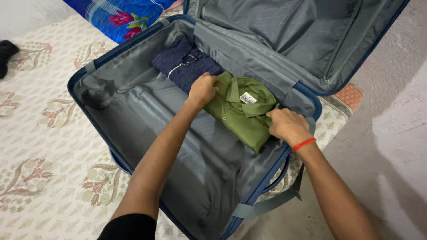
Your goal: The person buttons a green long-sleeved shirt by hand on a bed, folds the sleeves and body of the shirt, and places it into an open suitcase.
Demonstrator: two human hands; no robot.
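You are looking at an olive green shirt [242, 113] with a white neck label, lying at the two o'clock corner of a suitcase [95, 66] that is showing a navy blue shell and grey lining. At eleven o'clock from it, a dark navy shirt [184, 66] is showing a fine pale speckle. Your right hand [288, 126] is wearing a red wrist thread. The bedsheet [40, 146] is showing cream with red-brown floral motifs.

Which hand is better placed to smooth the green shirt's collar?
Probably the left hand: its fingers already rest on the green shirt right beside the collar. The right hand grips the shirt's edge nearer the suitcase wall, farther from it.
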